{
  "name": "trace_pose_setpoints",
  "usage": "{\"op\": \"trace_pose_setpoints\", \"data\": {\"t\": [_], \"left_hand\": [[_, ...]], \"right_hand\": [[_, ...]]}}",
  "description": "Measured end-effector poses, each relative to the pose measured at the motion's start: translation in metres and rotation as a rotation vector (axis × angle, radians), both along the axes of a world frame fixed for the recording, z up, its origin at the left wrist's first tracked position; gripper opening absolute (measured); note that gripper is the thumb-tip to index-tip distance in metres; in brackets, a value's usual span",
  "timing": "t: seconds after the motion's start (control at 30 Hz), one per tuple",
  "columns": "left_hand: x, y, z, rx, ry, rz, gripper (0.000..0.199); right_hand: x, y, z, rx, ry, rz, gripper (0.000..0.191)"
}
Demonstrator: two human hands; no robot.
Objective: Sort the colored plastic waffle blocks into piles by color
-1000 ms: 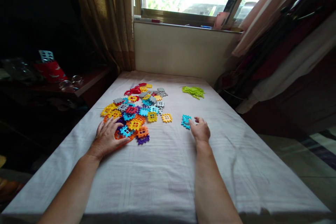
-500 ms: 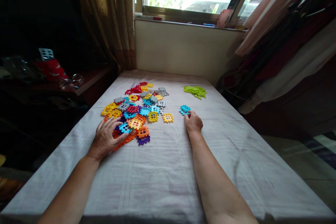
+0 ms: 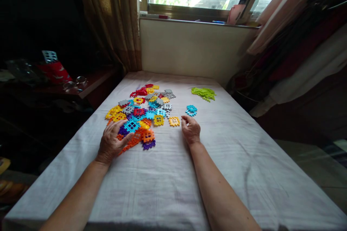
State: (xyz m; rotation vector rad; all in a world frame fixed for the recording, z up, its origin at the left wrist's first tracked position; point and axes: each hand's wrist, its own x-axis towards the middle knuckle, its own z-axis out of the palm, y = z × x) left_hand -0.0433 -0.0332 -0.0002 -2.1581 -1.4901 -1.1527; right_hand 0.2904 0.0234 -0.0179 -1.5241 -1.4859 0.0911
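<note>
My left hand (image 3: 110, 142) rests at the near left edge of a heap of toothed plastic building pieces, fingers and thumb apart. At its fingertips, a blue window-shaped piece (image 3: 132, 126) lies tilted over a yellow piece (image 3: 144, 125). Orange pieces (image 3: 137, 136) and purple ones (image 3: 149, 145) are by the thumb. My right hand (image 3: 191, 130) is over the cloth with loosely curled fingers, thumb and forefinger slightly apart and nothing visible between them. Just beyond it are blue pieces (image 3: 191, 109). A light-orange window piece (image 3: 174, 121) sits left of its fingertips.
A light green pile of pieces (image 3: 204, 94) lies at the back right of the cloth-covered table (image 3: 162, 187). Behind stand a wall (image 3: 187, 47) and a window. A side table (image 3: 100, 79) at left holds glasses (image 3: 76, 84) and a red container (image 3: 55, 72). Clothes hang at right.
My right hand has let go of the blue pieces and moved left, towards the light-orange piece. Near my left hand, the blue window piece has shifted up and right, partly covering the yellow one.
</note>
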Motion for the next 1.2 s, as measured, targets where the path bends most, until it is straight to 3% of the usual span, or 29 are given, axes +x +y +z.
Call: {"op": "trace_pose_setpoints", "data": {"t": [0.13, 0.33, 0.57, 0.63, 0.73, 0.83, 0.9, 1.0, 1.2], "left_hand": [[0.004, 0.001, 0.003, 0.057, -0.015, 0.028, 0.05], [0.036, 0.009, 0.007, -0.056, 0.115, -0.173, 0.053], [0.071, 0.021, 0.012, -0.266, 0.169, -0.253, 0.056], [0.069, 0.026, 0.012, -0.27, 0.159, -0.197, 0.06], [0.054, 0.033, 0.014, -0.245, 0.116, -0.052, 0.048], [0.032, 0.037, 0.013, -0.213, 0.07, 0.103, 0.033], [0.021, 0.039, 0.01, -0.201, 0.061, 0.179, 0.032], [0.013, 0.041, 0.002, -0.199, 0.072, 0.235, 0.035], [0.012, 0.044, -0.01, -0.232, 0.037, 0.223, 0.035]], "right_hand": [[-0.029, -0.01, 0.007, 0.073, -0.084, 0.163, 0.024], [-0.055, -0.028, 0.022, 0.074, -0.058, 0.384, 0.02], [-0.061, -0.023, 0.015, -0.141, 0.327, 0.504, 0.031], [-0.05, -0.013, 0.012, -0.152, 0.418, 0.416, 0.034], [-0.017, 0.002, 0.014, -0.157, 0.447, 0.111, 0.037], [0.02, 0.008, 0.018, -0.225, 0.366, -0.2, 0.042], [0.037, 0.008, 0.021, -0.289, 0.286, -0.33, 0.041], [0.048, 0.01, 0.024, -0.366, 0.172, -0.411, 0.036], [0.056, 0.025, 0.021, -0.436, 0.074, -0.456, 0.037]]}}
